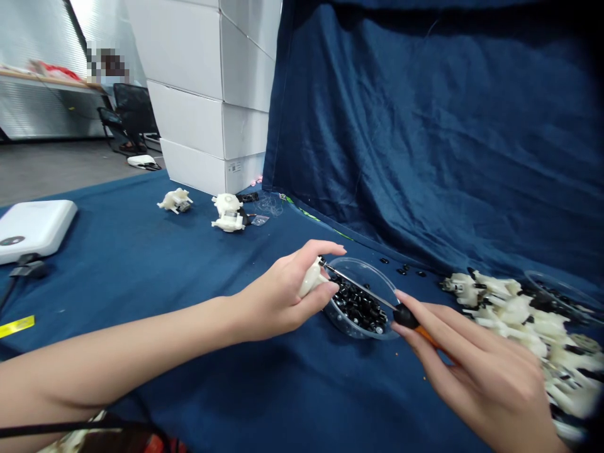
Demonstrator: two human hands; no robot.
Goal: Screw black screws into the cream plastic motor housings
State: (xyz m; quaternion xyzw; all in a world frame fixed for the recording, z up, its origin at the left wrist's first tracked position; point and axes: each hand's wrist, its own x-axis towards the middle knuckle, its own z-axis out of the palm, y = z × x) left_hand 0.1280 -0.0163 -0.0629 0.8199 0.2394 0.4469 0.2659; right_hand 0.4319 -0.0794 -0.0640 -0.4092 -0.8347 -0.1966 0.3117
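My left hand is closed around a small white plastic part, partly hidden by the fingers, with a black piece at its upper end. In my right hand is a screwdriver with a black and orange handle. Its metal shaft slants up to the left, and the tip meets the black piece or lies very close to it. Beneath both hands stands a clear round plastic bowl holding many small black parts.
White plastic assemblies are heaped at the right beside another clear container. Two white assemblies, one here, stand further back. White boxes are stacked behind, next to a blue curtain. A white device lies left. A person sits in the background.
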